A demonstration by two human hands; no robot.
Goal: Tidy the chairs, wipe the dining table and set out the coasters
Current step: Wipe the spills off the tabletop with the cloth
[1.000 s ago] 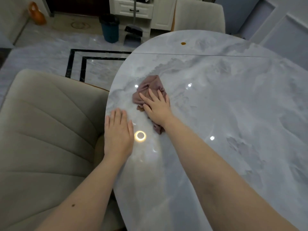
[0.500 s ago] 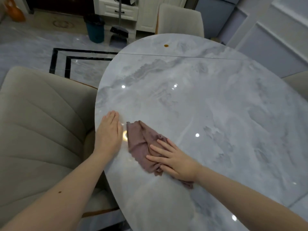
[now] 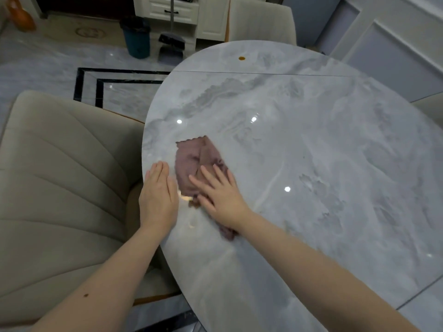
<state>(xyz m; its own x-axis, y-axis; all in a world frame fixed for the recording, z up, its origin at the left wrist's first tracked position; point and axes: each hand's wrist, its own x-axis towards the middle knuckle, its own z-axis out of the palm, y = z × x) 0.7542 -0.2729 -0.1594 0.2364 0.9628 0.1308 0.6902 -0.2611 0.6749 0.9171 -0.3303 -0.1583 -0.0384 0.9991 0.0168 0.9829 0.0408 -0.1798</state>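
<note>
At the table's [image 3: 311, 144] near left edge, the right hand [image 3: 221, 195] presses a mauve cloth [image 3: 196, 161] flat with spread fingers, and the left hand [image 3: 158, 195] rests flat, holding nothing, beside it. Wiping looks underway; no coasters show. A chair [image 3: 60, 188] sits close at left, another [image 3: 261, 20] at the far end beyond a small orange spot [image 3: 241, 58], likely still to wipe.
</note>
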